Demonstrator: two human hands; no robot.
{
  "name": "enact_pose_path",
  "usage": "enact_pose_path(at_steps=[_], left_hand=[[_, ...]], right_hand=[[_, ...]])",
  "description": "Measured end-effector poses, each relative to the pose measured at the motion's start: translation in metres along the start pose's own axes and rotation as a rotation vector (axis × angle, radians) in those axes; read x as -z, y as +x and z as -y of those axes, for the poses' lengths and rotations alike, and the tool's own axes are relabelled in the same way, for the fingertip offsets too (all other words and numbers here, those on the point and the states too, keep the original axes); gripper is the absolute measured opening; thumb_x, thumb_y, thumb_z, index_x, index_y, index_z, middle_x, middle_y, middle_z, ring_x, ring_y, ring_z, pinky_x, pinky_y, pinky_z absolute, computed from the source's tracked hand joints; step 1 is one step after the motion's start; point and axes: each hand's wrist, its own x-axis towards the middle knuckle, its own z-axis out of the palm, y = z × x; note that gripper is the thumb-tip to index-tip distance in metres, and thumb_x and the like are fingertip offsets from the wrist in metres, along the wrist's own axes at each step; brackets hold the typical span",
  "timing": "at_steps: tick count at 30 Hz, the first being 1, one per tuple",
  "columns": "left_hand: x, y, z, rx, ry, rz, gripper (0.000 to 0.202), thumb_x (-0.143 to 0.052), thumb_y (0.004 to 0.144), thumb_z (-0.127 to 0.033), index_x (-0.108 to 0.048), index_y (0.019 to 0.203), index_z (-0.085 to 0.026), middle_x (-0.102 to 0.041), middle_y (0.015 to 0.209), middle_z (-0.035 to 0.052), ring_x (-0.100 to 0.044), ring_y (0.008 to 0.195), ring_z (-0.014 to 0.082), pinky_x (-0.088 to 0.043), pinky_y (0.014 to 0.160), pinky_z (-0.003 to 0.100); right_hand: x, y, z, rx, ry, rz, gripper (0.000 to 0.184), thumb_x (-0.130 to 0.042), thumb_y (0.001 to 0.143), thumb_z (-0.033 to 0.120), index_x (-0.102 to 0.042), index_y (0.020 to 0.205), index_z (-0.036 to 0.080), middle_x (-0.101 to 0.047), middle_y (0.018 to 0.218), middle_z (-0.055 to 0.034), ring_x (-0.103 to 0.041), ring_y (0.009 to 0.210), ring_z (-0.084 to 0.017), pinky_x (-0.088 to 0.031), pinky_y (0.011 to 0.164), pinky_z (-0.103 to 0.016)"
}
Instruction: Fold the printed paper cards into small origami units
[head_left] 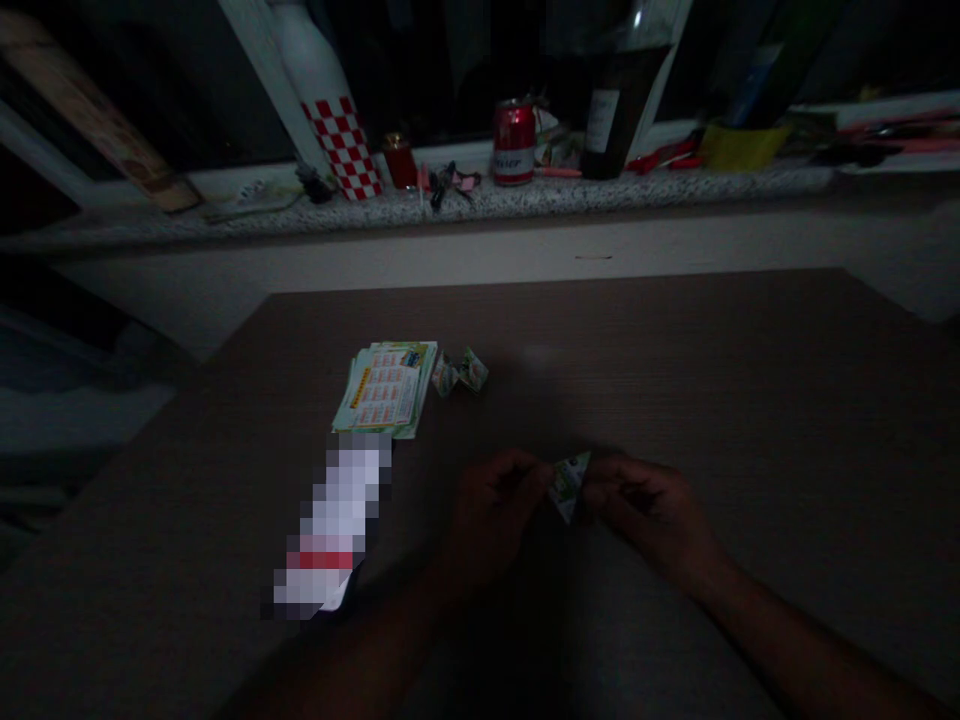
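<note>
Between my two hands is a small folded paper triangle [570, 484], green and white with print on it. The fingers of my left hand [499, 505] pinch its left corner. My right hand [649, 505] has its thumb and fingers closed at the right edge of the same paper. Farther off to the left lie two folded paper pieces [473, 370], side by side and touching or nearly so. Beside them is a stack of printed paper slips [386, 390], pale green with rows of orange print. The room is dim, so the finger details are hard to see.
A phone-like device [337, 520] with a blurred bright screen lies left of my left hand on the brown table [712, 370]. Behind, a granite sill [420, 212] holds a checkered bottle [341, 140], a red can [514, 142], a dark bottle [607, 125] and a yellow pot [742, 147].
</note>
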Motion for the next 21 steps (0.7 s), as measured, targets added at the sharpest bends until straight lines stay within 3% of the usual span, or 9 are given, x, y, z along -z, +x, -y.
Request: enact_pose_path(at_steps=[7, 16, 21], left_hand=[[-0.0033, -0.0031, -0.0033, -0.010, 0.056, 0.046, 0.026, -0.060, 0.084, -0.038, -0.064, 0.072, -0.015, -0.055, 0.063, -0.0007, -0.047, 0.060, 0.0121, -0.035, 0.057, 0.022], [-0.0009, -0.0027, -0.0018, -0.222, 0.335, 0.177, 0.017, -0.056, 0.086, -0.025, -0.066, 0.076, -0.016, -0.061, 0.072, 0.0020, -0.054, 0.068, 0.0143, -0.037, 0.066, 0.024], [0.0001, -0.0014, -0.0019, -0.184, 0.376, 0.124, 0.007, -0.063, 0.080, -0.024, -0.067, 0.082, -0.017, -0.060, 0.071, 0.0001, -0.053, 0.066, 0.0141, -0.036, 0.061, 0.023]], right_hand=[[0.0006, -0.0016, 0.0001, 0.079, -0.147, -0.063, 0.019, -0.064, 0.083, 0.030, -0.069, 0.069, 0.017, -0.069, 0.059, -0.0025, -0.062, 0.053, -0.013, -0.051, 0.051, -0.022], [0.0016, -0.0014, 0.0002, 0.145, -0.249, -0.107, 0.011, -0.064, 0.082, 0.024, -0.068, 0.073, 0.018, -0.070, 0.063, -0.0017, -0.065, 0.056, -0.013, -0.051, 0.052, -0.021], [0.0039, -0.0009, 0.0022, 0.210, -0.397, -0.038, 0.011, -0.064, 0.082, 0.024, -0.068, 0.074, 0.018, -0.070, 0.065, -0.0024, -0.063, 0.056, -0.014, -0.050, 0.052, -0.023]])
